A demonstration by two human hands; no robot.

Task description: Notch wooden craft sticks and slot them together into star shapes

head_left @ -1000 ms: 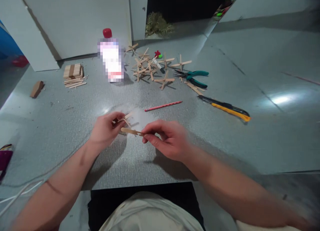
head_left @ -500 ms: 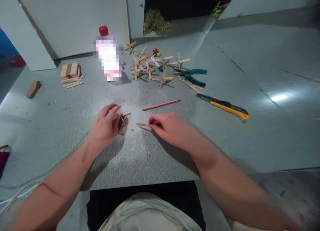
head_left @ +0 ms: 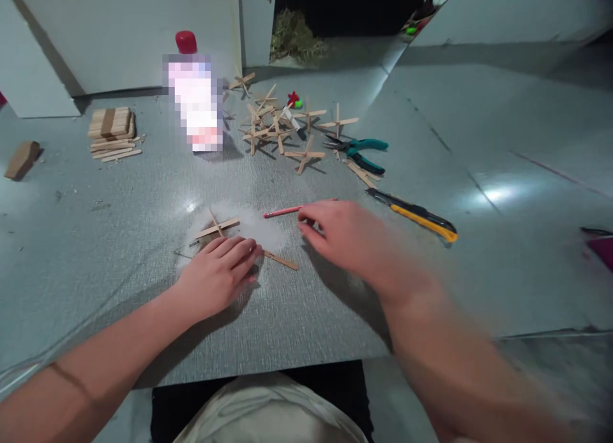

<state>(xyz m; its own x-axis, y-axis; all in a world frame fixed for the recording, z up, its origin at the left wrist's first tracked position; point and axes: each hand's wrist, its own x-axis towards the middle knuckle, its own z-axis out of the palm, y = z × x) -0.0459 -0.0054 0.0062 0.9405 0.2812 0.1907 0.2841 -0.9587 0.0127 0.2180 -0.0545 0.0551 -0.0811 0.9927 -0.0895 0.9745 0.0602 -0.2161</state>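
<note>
My left hand (head_left: 220,272) lies low over the table, its fingers bent together over one end of a flat wooden craft stick (head_left: 283,261). The stick's other end points right; the fingers hide the held part. Just beyond that hand, a cross of craft sticks (head_left: 224,228) rests on the whitish patch, with a small dark-marked piece (head_left: 194,243) beside it. My right hand (head_left: 330,235) hovers to the right, thumb and forefinger apart with nothing visible between them. It partly covers a red pencil (head_left: 282,211).
Several star-shaped stick pieces (head_left: 306,154) cluster at the back, near green-handled pliers (head_left: 364,152). A yellow and black utility knife (head_left: 416,214) lies right. Bundled craft sticks (head_left: 111,124) and a brown block (head_left: 23,160) sit left. A red-capped bottle (head_left: 186,42) stands behind.
The stick has left my right hand and is now under my left fingers. My left hand has let go of the cross and moved nearer and right. My right hand has moved towards the pencil.
</note>
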